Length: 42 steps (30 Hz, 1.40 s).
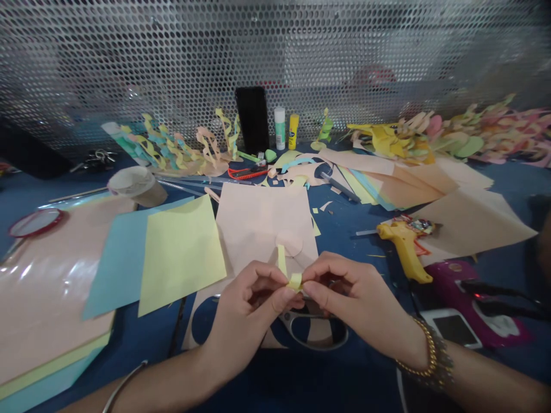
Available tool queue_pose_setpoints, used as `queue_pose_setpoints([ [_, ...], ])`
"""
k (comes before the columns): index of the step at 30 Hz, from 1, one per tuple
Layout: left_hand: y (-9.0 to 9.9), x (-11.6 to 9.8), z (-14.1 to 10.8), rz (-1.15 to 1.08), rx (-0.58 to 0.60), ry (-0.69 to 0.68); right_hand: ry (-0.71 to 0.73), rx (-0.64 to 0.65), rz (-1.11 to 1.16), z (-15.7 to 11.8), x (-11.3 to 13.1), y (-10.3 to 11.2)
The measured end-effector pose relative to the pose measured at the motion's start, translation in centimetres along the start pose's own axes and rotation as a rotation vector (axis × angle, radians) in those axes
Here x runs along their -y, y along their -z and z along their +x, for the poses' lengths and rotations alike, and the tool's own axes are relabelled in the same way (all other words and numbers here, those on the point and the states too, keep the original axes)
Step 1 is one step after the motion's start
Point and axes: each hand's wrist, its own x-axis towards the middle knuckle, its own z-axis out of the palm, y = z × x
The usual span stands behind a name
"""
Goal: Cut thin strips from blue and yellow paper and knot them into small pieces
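From the head camera, I see both hands meeting over the desk (129, 350), with a small pale yellow paper strip (295, 281) pinched at the grip between them. Its long axis runs up and to the left, away from me, so its free end leans to the left hand's side: the left hand (245, 304) is marginally nearer that end, while the right hand (350, 298) closes on the lower part. Both grips are narrow pinches, holding the strip at the fingertips — the wrists turn inward, and the forearms come in from the lower corners. Directly beyond the grip lies a peach paper sheet (267, 223); just below it sits a steel scissors handle (314, 338). Off to the left is a yellow paper sheet (181, 252), and to the right, a yellow glue gun (404, 249).
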Motion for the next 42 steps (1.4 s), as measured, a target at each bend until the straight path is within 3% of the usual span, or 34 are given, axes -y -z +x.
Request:
queue_pose_setpoints([
  [15,-0.1,-0.1,-0.1,0.122,-0.057,0.008,0.111,-0.067,-0.092,-0.2,0.2,-0.1],
  [28,0.2,0.8,0.5,-0.198,0.057,0.182,0.222,-0.117,-0.161,-0.4,0.0,0.0],
  [31,0.1,0.5,0.5,-0.122,0.047,0.146,0.203,-0.105,-0.156,-0.4,0.1,0.0],
  [35,-0.1,-0.1,0.2,0.065,-0.014,-0.022,0.128,-0.079,-0.072,-0.3,0.2,0.0],
  [38,-0.2,-0.3,-0.2,0.222,-0.042,-0.145,0.036,-0.032,0.075,-0.1,-0.2,0.0],
  [42,-0.1,-0.3,-0.4,0.296,-0.068,-0.189,-0.051,0.042,0.276,0.1,-0.6,0.0],
])
